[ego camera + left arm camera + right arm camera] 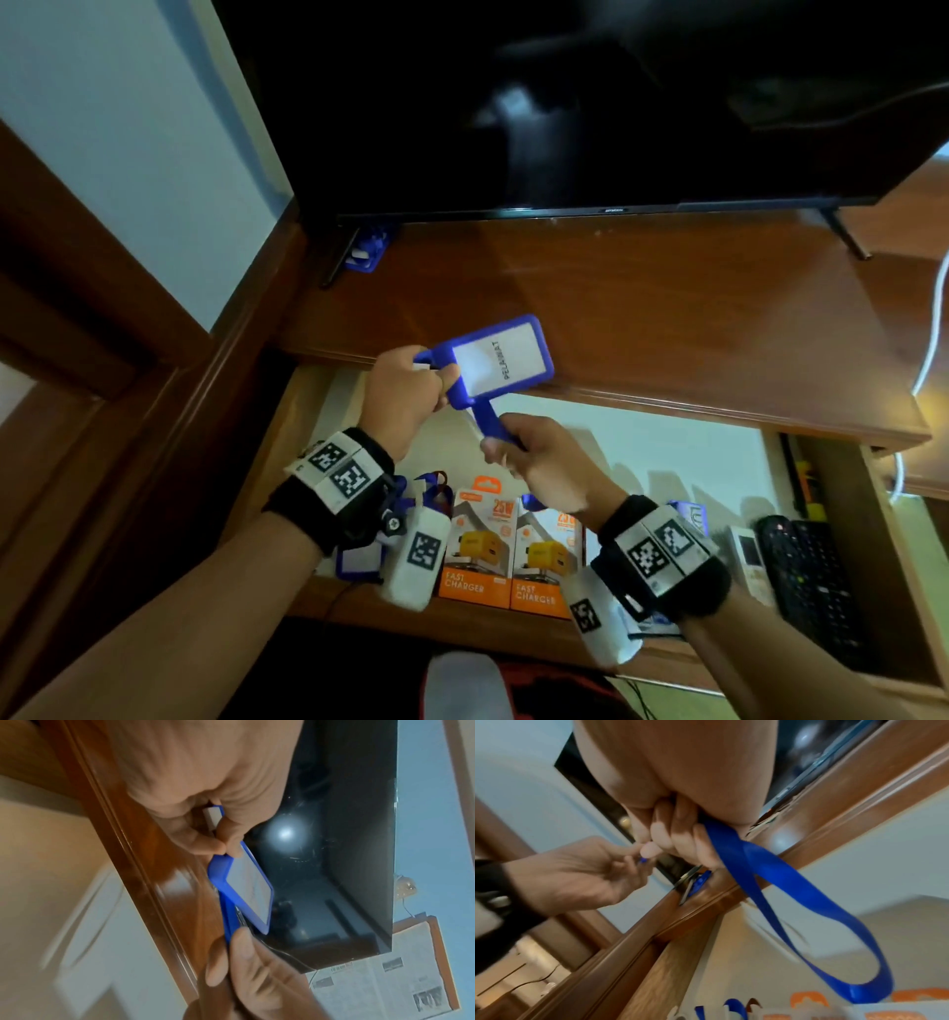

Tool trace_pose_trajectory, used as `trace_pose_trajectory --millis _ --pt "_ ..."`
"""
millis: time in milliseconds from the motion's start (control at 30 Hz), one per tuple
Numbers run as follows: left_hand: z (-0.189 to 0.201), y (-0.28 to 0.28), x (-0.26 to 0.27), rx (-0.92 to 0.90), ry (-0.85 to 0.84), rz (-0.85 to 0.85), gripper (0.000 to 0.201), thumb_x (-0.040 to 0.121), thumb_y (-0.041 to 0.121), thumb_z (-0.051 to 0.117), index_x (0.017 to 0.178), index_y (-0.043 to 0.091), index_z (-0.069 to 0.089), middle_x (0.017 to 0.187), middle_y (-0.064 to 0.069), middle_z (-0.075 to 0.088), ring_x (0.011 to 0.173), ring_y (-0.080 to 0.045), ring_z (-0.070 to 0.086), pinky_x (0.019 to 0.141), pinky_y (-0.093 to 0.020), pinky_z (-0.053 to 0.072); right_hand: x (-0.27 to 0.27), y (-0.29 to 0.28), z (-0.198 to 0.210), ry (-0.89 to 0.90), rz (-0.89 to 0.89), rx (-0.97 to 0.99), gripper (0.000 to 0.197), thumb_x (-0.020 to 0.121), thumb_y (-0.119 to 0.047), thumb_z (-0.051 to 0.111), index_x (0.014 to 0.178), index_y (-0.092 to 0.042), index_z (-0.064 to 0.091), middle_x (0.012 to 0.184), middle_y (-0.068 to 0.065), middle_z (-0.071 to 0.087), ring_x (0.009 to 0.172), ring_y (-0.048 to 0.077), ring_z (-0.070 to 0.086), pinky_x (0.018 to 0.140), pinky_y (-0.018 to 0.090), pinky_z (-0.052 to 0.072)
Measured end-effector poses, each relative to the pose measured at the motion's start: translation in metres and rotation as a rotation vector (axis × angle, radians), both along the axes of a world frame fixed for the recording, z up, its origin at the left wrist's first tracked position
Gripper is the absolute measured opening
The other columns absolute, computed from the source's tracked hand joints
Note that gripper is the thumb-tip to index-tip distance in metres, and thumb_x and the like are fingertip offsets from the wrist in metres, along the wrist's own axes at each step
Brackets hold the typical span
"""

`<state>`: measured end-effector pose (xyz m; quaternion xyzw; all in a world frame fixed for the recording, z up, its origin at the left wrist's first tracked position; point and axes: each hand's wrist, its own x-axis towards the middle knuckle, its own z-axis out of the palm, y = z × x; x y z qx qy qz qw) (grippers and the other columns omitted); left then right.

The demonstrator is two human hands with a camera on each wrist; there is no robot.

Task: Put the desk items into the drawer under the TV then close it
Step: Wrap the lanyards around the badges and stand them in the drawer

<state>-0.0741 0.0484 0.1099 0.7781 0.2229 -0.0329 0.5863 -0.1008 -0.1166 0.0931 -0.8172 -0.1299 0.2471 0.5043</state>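
Note:
A blue badge holder [500, 360] with a white card reading PELAWAT hangs in the air over the desk's front edge. My left hand [436, 383] pinches its clip end between thumb and fingers, as the left wrist view shows with the badge holder [246, 888] edge-on. My right hand [500, 447] grips the blue lanyard [485, 419] just below the holder. In the right wrist view the lanyard [782, 892] runs from my curled fingers [680, 841] and loops down over the drawer. The drawer [667, 447] under the TV [565, 103] stands open below both hands.
In the drawer lie two orange fast charger boxes [480, 555], another blue badge holder [359, 560] at the left, a white remote [750, 557] and a black remote [811, 575] at the right. A blue item [367, 249] sits on the desk by the TV's left foot.

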Motion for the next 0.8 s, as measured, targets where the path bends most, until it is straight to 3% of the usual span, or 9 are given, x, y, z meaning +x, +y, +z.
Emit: trace_pose_trajectory --millis 133,267,367,467,567,633,733,767,800 --pt "-0.004 0.000 -0.006 0.408 0.015 -0.317 0.006 0.083 0.017 0.065 0.087 0.016 0.062 0.081 0.001 0.060 0.077 -0.017 0.056 0.067 -0.031 0.042 0.008 -0.003 0.021 -0.212 0.267 -0.300 0.016 0.091 -0.021 0.058 0.083 -0.007 0.060 0.070 -0.001 0.055 0.058 0.011 0.045 0.052 0.019 0.031" --pt "-0.005 0.005 -0.013 0.461 0.138 -0.748 0.010 0.080 0.008 0.067 0.078 0.014 0.059 0.077 0.000 0.057 0.075 -0.020 0.055 0.065 -0.029 0.042 0.026 -0.017 0.032 -0.299 0.272 -0.366 0.006 0.085 -0.009 0.063 0.083 -0.007 0.068 0.075 0.003 0.063 0.064 0.011 0.051 0.057 0.017 0.036" --pt "0.002 0.008 -0.021 0.242 0.268 -0.929 0.014 0.083 0.001 0.064 0.080 0.014 0.059 0.070 0.004 0.057 0.063 -0.010 0.054 0.056 -0.021 0.043 0.033 -0.025 0.023 -0.124 0.201 -0.267 0.013 0.083 -0.011 0.069 0.072 -0.014 0.065 0.066 0.001 0.058 0.051 0.001 0.045 0.048 0.012 0.034" --pt "-0.001 0.014 -0.022 -0.086 0.219 -0.773 0.013 0.086 0.001 0.061 0.090 0.013 0.063 0.080 -0.004 0.064 0.073 -0.016 0.057 0.067 -0.024 0.044 0.026 -0.030 0.005 0.096 0.014 0.008 0.023 0.090 -0.005 0.058 0.069 -0.014 0.059 0.055 0.006 0.048 0.042 0.006 0.040 0.040 0.016 0.031" --pt "-0.007 0.015 -0.016 -0.258 0.128 -0.395 0.010 0.090 0.006 0.058 0.090 0.016 0.061 0.078 -0.006 0.059 0.069 -0.017 0.048 0.060 -0.026 0.036 0.013 -0.024 -0.011 0.254 -0.263 0.182 0.029 0.096 0.000 0.044 0.084 -0.026 0.052 0.077 -0.008 0.061 0.064 0.002 0.058 0.056 0.014 0.049" --pt "-0.007 0.011 -0.012 -0.311 0.113 -0.207 0.014 0.090 0.003 0.058 0.083 0.015 0.058 0.073 -0.003 0.054 0.064 -0.015 0.045 0.049 -0.021 0.033 0.009 -0.018 -0.019 0.270 -0.257 0.204 0.033 0.082 0.002 0.059 0.085 -0.030 0.051 0.084 -0.011 0.057 0.066 -0.003 0.060 0.061 0.012 0.050" --pt "-0.007 0.005 -0.010 -0.371 0.139 -0.057 0.011 0.090 0.002 0.058 0.087 0.013 0.057 0.080 -0.006 0.057 0.065 -0.014 0.050 0.043 -0.016 0.035 0.005 -0.001 -0.017 0.254 -0.072 0.275 0.015 0.061 -0.014 0.070 0.073 -0.021 0.067 0.062 -0.007 0.060 0.044 -0.001 0.056 0.041 0.013 0.045" --pt "-0.008 0.005 -0.010 -0.403 0.146 0.002 0.008 0.090 0.004 0.059 0.089 0.012 0.058 0.083 -0.006 0.059 0.068 -0.014 0.053 0.044 -0.016 0.038 0.005 0.005 -0.018 0.203 -0.071 0.298 0.009 0.079 -0.021 0.064 0.071 -0.017 0.067 0.054 -0.006 0.056 0.039 0.004 0.050 0.035 0.016 0.040" --pt "-0.009 0.004 -0.010 -0.434 0.148 0.070 0.006 0.090 0.006 0.059 0.092 0.011 0.059 0.086 -0.006 0.061 0.071 -0.014 0.056 0.046 -0.016 0.041 0.002 0.008 -0.019 0.251 -0.135 0.312 0.026 0.092 -0.023 0.052 0.070 -0.014 0.062 0.047 -0.006 0.048 0.035 0.007 0.041 0.033 0.018 0.033"
